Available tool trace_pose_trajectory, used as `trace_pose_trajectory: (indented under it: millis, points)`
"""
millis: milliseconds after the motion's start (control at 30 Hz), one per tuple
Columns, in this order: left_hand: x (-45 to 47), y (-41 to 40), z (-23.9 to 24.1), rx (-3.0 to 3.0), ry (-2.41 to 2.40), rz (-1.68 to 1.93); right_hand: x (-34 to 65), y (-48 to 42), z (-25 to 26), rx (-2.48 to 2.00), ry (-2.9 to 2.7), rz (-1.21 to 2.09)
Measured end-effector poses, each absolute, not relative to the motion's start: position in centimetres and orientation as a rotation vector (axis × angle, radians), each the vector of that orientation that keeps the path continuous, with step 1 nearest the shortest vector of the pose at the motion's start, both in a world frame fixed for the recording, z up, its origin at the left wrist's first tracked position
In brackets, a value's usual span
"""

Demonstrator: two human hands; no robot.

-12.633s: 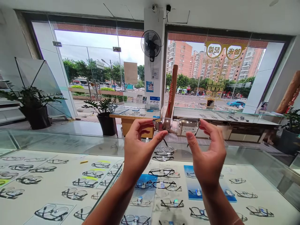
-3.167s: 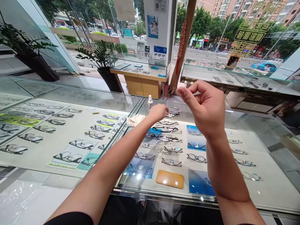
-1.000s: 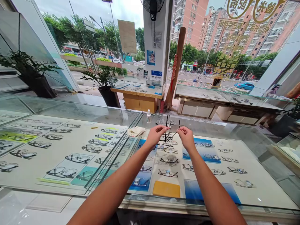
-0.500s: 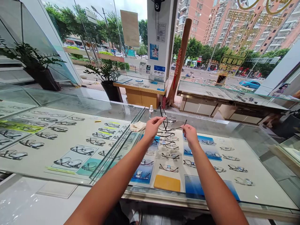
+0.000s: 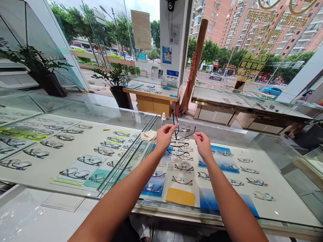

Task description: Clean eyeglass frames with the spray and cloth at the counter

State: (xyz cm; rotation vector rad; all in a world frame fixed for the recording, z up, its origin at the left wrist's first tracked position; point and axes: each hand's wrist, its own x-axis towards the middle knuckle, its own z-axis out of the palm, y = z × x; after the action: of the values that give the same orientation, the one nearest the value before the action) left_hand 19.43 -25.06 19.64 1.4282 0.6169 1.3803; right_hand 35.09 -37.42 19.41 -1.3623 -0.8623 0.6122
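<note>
Left hand (image 5: 164, 135) still pinches the glasses (image 5: 176, 136); right hand (image 5: 202, 144) has released their temple (image 5: 189, 135).

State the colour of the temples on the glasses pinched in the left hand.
The temples look black; the head view shows them best.

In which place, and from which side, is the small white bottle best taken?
Probably grip the bottle around its body, just below the narrower cap, coming from the left. It stands upright, so fingers may close around it. The left hand holds glasses up on its right, while the cloth to its left lies low.
</note>
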Motion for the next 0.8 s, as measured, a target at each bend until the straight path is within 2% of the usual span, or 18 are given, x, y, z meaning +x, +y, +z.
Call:
trace_pose_trajectory:
  millis: [133, 233, 467, 667, 800]
  points:
    - [19.3, -26.3, 20.0, 1.687, 0.598, 1.46, 32.5, -38.4, 20.0, -1.255, -1.29, 0.54]
    - [19.3, -27.5, 20.2, 1.839, 0.505, 1.521, 31.3, -38.7, 19.8, -1.275, -1.412, 0.493]
    - [19.4, -28.1, 20.2, 2.036, 0.423, 1.57, 32.2, -38.5, 19.6, -1.346, -1.271, 0.354]
    - [19.1, -27.9, 20.3, 2.255, 0.478, 1.443, 34.4, -38.9, 20.6, -1.346, -1.095, 0.209]
    - [19.2, -27.9, 20.1, 2.187, 0.455, 1.386, 34.5, -38.9, 20.7, -1.37, -1.123, 0.211]
